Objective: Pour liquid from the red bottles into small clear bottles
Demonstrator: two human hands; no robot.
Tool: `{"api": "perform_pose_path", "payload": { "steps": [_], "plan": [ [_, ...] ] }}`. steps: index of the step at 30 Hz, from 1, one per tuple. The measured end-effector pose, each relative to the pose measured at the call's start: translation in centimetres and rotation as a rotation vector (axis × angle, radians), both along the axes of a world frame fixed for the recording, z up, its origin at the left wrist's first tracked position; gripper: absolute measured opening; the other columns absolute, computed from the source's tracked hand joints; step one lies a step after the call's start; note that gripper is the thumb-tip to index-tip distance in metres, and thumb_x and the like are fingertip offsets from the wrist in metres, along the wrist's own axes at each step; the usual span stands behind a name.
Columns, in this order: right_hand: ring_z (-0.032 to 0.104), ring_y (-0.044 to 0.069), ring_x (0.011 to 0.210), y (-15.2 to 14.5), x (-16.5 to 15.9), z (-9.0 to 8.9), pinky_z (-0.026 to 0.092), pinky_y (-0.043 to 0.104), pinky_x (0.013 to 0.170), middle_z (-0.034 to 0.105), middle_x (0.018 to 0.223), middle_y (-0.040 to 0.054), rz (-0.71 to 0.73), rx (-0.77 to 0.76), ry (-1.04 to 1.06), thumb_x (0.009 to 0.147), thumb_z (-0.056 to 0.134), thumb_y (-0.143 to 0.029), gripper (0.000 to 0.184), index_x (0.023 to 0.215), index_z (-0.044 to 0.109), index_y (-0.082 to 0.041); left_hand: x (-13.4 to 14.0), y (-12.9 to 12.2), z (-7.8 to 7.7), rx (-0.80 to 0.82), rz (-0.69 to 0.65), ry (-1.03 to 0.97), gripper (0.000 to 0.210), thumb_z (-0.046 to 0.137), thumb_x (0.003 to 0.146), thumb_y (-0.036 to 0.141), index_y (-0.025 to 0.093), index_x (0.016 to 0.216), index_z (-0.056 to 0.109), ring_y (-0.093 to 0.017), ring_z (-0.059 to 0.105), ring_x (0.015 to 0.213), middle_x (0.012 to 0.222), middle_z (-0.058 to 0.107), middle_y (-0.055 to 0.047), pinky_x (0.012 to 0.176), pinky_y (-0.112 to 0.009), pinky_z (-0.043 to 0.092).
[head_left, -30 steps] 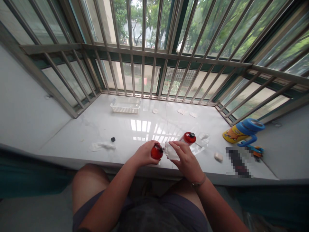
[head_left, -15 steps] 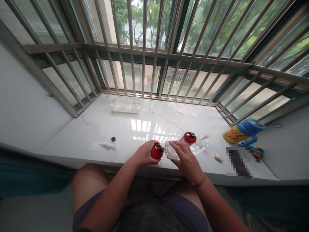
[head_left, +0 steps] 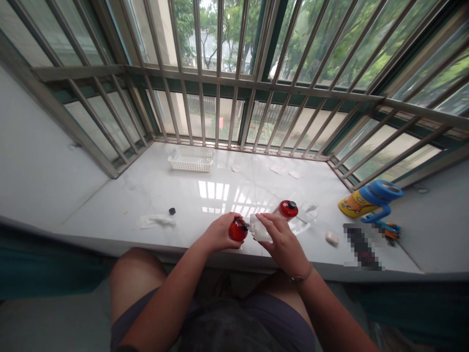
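Over the front of the white sill, my left hand (head_left: 224, 231) is closed around a red bottle (head_left: 238, 231) with a dark neck. My right hand (head_left: 284, 240) grips a small clear-and-whitish bottle (head_left: 261, 229), tilted so that its mouth meets the neck of the red one. What passes between the two mouths is too small to make out. Just behind my right hand stands a second red bottle (head_left: 287, 210) with a black cap. A loose black cap (head_left: 172, 211) lies to the left, beside a crumpled clear plastic wrapper (head_left: 156, 221).
A white perforated basket (head_left: 190, 164) sits at the back near the window bars. On the right are a blue-and-yellow flask (head_left: 370, 200), a pale lump (head_left: 331, 238), a blurred-out dark object (head_left: 363, 247) and keys (head_left: 390, 232). Clear plastic (head_left: 309, 220) lies beside the capped bottle.
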State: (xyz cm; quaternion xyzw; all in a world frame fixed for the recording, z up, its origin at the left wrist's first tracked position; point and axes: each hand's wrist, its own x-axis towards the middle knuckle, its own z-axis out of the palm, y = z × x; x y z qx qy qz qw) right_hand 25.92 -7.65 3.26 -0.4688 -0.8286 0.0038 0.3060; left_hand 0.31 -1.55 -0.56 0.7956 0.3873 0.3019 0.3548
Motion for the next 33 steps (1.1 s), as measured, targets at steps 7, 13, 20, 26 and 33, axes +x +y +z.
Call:
{"api": "perform_pose_path", "payload": {
  "steps": [7,13,20,26,33],
  "plan": [
    [0.060,0.034,0.130,-0.03,0.04,-0.11,0.058,0.056,0.111,0.062,0.143,0.0129,0.000,-0.006,-0.005,0.093,0.069,-0.010,0.082,0.166,0.040,-0.034,-0.07,-0.02,0.08,-0.002,-0.007,0.011,0.073,0.088,0.065,0.026,0.028,0.131,0.058,-0.031,0.069,0.118,0.129,0.069,-0.006,0.102,-0.043,0.056],
    [0.061,0.034,0.130,-0.06,0.05,-0.06,0.057,0.056,0.112,0.062,0.143,0.0130,-0.001,-0.014,0.000,0.093,0.069,-0.010,0.082,0.166,0.041,-0.033,-0.04,-0.01,0.02,0.004,-0.005,0.004,0.072,0.088,0.065,0.026,0.028,0.131,0.058,-0.030,0.069,0.116,0.128,0.069,-0.005,0.101,-0.042,0.056],
    [0.060,0.033,0.130,-0.01,0.00,0.02,0.058,0.056,0.111,0.061,0.142,0.0134,0.003,-0.011,-0.008,0.093,0.069,-0.009,0.081,0.165,0.041,-0.032,-0.05,0.00,0.00,-0.008,-0.001,0.001,0.074,0.088,0.065,0.025,0.027,0.132,0.058,-0.030,0.069,0.117,0.130,0.069,-0.006,0.101,-0.042,0.055],
    [0.060,0.033,0.130,0.03,-0.03,0.08,0.057,0.055,0.111,0.061,0.142,0.0140,0.008,0.003,-0.023,0.094,0.069,-0.010,0.080,0.165,0.040,-0.031,-0.13,0.03,-0.01,-0.015,0.000,-0.005,0.075,0.089,0.064,0.025,0.026,0.132,0.058,-0.030,0.068,0.118,0.131,0.069,-0.006,0.103,-0.042,0.055],
    [0.059,0.033,0.130,0.06,-0.13,0.27,0.057,0.055,0.111,0.061,0.141,0.0144,0.009,0.011,-0.045,0.094,0.069,-0.008,0.079,0.164,0.041,-0.029,-0.10,0.05,-0.10,-0.013,0.005,-0.009,0.074,0.088,0.064,0.025,0.026,0.132,0.058,-0.030,0.069,0.117,0.129,0.070,-0.006,0.102,-0.042,0.055]
  ]
}}
